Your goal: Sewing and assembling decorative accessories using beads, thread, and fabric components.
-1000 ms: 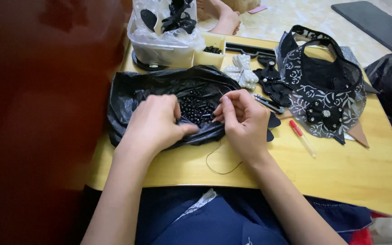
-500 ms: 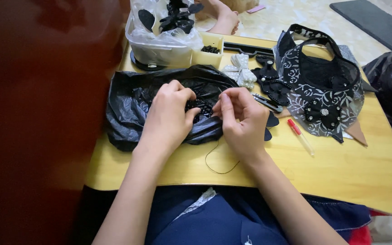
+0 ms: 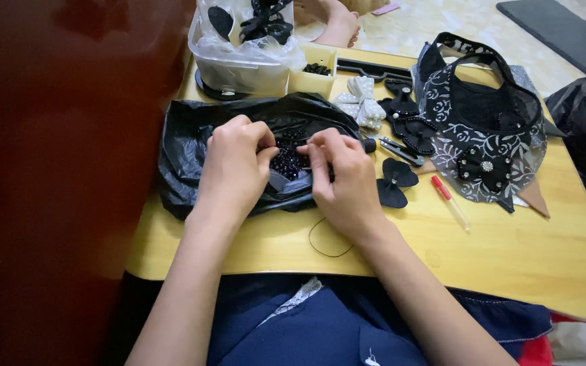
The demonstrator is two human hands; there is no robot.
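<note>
Surface: yellow wooden table (image 3: pixel 510 251) seen from the head view, with a dark red panel (image 3: pixel 55 169) along its left edge.
Black bag: crumpled black plastic bag (image 3: pixel 184 169) lies open on the table's left part, with a heap of dark beads (image 3: pixel 286 161) in its mouth.
Left hand: left hand (image 3: pixel 232 166) rests on the bag, fingers curled together at the beads; whether they pinch one cannot be told.
Right hand: right hand (image 3: pixel 344 179) sits just beside it, fingertips pressed together over the beads; what they pinch is hidden.
Thread: thin dark thread (image 3: pixel 327 237) loops on the table below the right wrist.
Nearby: black fabric bow (image 3: pixel 395 183), red-capped pen (image 3: pixel 450 202), white bow (image 3: pixel 361 102), black-and-white patterned bag (image 3: pixel 483 129).
Far edge: clear plastic container (image 3: pixel 239 54) and small yellow box (image 3: pixel 313 78).
</note>
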